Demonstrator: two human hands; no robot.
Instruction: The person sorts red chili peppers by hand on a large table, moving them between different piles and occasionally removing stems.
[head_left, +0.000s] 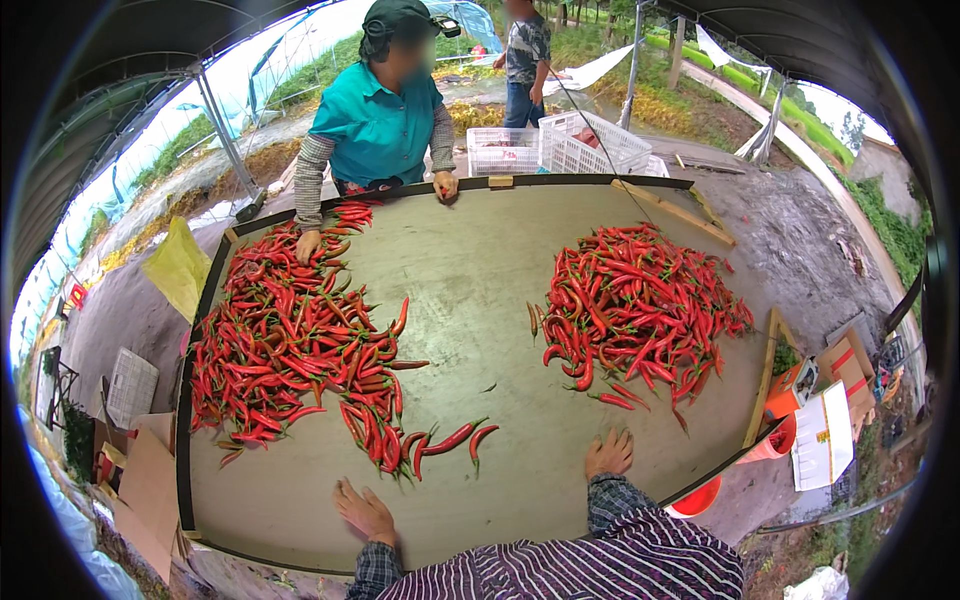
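My left hand (365, 511) rests near the front edge of a wide, dark-rimmed table (480, 315), palm down and holding nothing. Just beyond it lie several loose red chilli peppers (390, 450), which trail off from a large heap of red chillies (277, 337) on the left. My right hand (609, 454), also without anything in it, has its fingers apart on the bare tabletop. Ahead of that hand, and not touched by it, is a second heap of red chillies (637, 300) with green stems. A few darker, brownish pods are mixed into the left heap.
Across the table a person (379, 112) in a teal shirt reaches into the left heap. Another person (525, 64) stands behind white plastic crates (592, 142). Wooden strips (675, 210) lie at the far right corner. Red buckets (696, 498) and cardboard boxes (844, 367) flank the right side.
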